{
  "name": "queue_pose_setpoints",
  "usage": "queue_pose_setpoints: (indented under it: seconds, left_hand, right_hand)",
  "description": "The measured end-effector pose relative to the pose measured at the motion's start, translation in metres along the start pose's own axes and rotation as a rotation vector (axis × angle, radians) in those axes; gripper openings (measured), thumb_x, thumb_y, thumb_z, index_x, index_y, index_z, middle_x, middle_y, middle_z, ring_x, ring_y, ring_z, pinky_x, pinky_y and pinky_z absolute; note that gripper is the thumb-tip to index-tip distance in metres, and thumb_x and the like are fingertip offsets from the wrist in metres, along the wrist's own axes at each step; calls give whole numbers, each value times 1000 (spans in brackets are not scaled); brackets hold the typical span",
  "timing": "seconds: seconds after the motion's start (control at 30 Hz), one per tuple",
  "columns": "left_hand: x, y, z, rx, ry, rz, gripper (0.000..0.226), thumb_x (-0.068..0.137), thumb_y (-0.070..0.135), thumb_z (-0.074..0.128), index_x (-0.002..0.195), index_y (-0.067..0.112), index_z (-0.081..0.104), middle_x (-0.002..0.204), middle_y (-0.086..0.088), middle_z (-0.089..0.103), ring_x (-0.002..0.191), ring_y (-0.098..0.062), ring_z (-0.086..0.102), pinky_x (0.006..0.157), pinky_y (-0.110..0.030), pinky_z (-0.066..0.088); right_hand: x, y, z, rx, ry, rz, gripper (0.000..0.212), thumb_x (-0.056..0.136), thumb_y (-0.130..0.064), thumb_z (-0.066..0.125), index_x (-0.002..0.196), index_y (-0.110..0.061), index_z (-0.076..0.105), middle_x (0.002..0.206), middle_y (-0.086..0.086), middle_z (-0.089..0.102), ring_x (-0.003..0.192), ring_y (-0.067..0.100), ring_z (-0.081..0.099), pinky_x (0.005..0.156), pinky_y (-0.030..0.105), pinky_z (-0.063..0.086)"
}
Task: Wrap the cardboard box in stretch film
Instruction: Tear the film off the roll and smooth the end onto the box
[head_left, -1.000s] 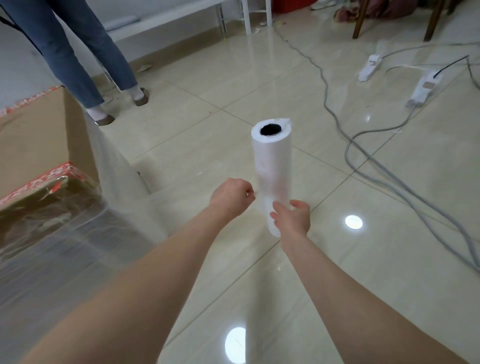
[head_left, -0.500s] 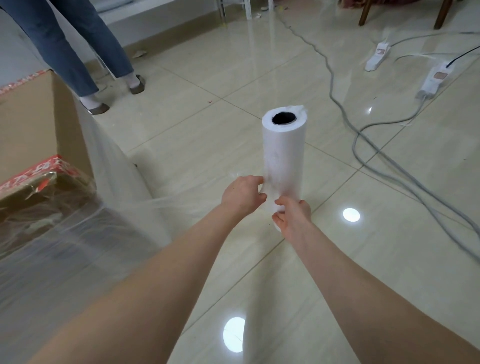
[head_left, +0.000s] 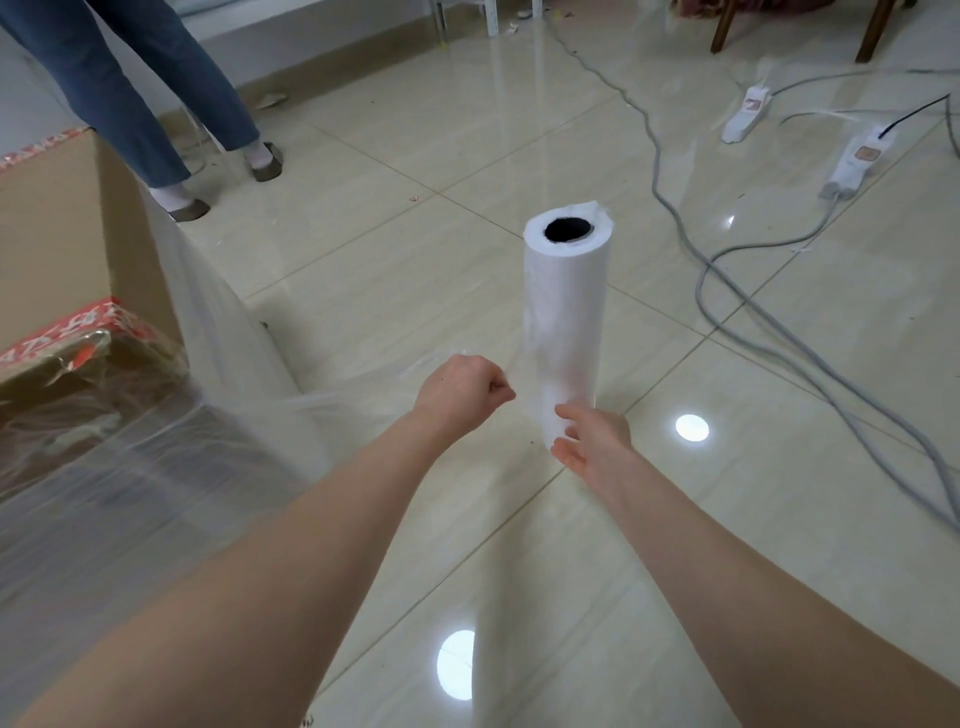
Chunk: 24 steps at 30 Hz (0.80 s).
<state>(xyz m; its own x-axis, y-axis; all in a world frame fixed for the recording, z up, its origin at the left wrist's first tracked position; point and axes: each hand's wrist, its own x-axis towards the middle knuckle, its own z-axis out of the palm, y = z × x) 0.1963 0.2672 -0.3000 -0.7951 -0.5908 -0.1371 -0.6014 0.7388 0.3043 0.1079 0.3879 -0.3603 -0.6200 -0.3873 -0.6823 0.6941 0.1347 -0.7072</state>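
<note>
Looking down through the head camera, we judge the job partly done. The cardboard box (head_left: 57, 223) sits on the floor (head_left: 363, 260) at our left. Its near part lies under several cloudy layers of film, while the taller far part, with its red printed edge, shows bare brown board.

From that wrapped corner a film sheet (head_left: 244, 353) runs taut across to our left hand (head_left: 460, 395). Its fingers are curled into a fist, clamped on the gathered edge of the sheet as far as we can see. Just beside it the stretch film roll (head_left: 566, 312) stands upright in the air, well apart from the box, its open core facing us. Our right hand (head_left: 592, 441) holds its bottom end, thumb on the near side and fingers curled loosely beneath; how firm that hold is we cannot tell.

What remains, in our view, is to carry the roll round the uncovered sides, then tear the film and press the tail down. Another person's legs (head_left: 104, 93) stand beyond the box. The cables (head_left: 675, 208) and power strips (head_left: 852, 166) on the tiles to the right could catch our feet.
</note>
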Motion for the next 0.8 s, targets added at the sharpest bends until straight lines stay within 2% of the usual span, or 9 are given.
queue_pose_setpoints:
  seconds: [0.1, 0.17, 0.23, 0.27, 0.33, 0.43, 0.63, 0.7, 0.8]
  left_hand:
    - [-2, -1, -2, 29, 17, 1, 21, 91, 28, 59, 98, 14, 73, 97, -6, 69, 95, -25, 62, 70, -29, 43]
    - [-3, 1, -1, 49, 24, 9, 21, 92, 28, 58, 99, 16, 73, 99, -5, 68, 96, -25, 61, 68, -27, 40]
    - [-4, 5, 0, 74, 14, 14, 21, 92, 26, 55, 99, 16, 72, 99, -6, 66, 96, -26, 61, 66, -27, 38]
    - [-4, 7, 1, 91, 6, 18, 21, 92, 25, 53, 99, 16, 71, 100, -7, 65, 97, -27, 61, 66, -28, 37]
    - [-4, 11, 0, 127, 3, 44, 22, 94, 26, 51, 100, 16, 69, 104, -8, 63, 101, -27, 59, 67, -28, 37]
    - [-3, 12, -2, 176, -5, 102, 26, 97, 30, 49, 109, 18, 69, 107, -6, 59, 103, -25, 56, 69, -29, 37]
    - [-2, 14, -8, 179, 4, 126, 26, 96, 31, 52, 105, 13, 69, 103, -8, 62, 100, -25, 57, 71, -31, 41]
    - [-2, 17, -8, 187, 0, 123, 22, 94, 25, 51, 101, 13, 69, 99, -9, 63, 97, -27, 58, 67, -30, 39]
    - [-6, 24, -6, 202, -13, 112, 22, 93, 14, 46, 104, 10, 64, 102, -12, 63, 97, -31, 60, 65, -30, 36]
  right_hand:
    - [-18, 4, 1, -564, 155, -397, 6, 81, -25, 63, 79, -20, 62, 83, 0, 68, 80, 25, 64, 74, 36, 53]
    - [-34, -2, 6, -843, 120, -726, 12, 85, -26, 59, 96, -26, 61, 79, -8, 62, 82, 21, 61, 70, 32, 49]
    - [-45, -12, 14, -1096, 33, -963, 39, 87, -21, 54, 123, -35, 52, 84, -5, 63, 84, 24, 61, 69, 33, 48]
    - [-49, -18, 18, -1233, -6, -1013, 49, 88, -19, 50, 132, -40, 44, 90, -3, 65, 86, 26, 61, 70, 33, 48]
    - [-49, -28, 21, -1419, -27, -938, 56, 91, -16, 43, 137, -45, 36, 105, 0, 65, 94, 29, 61, 72, 32, 45]
    - [-43, -35, 18, -1453, 26, -840, 42, 96, -21, 40, 132, -41, 48, 121, 0, 62, 104, 28, 59, 75, 31, 42]
    - [-41, -36, 14, -1441, 102, -933, 28, 97, -22, 41, 118, -30, 59, 109, 2, 66, 94, 31, 62, 68, 30, 37]
    - [-45, -30, 12, -1326, 135, -1061, 31, 93, -20, 46, 122, -29, 56, 96, 5, 69, 83, 35, 64, 63, 31, 37]
    - [-49, -24, 17, -1275, -13, -1185, 53, 86, -15, 48, 134, -36, 45, 86, 4, 69, 76, 35, 63, 60, 33, 40]
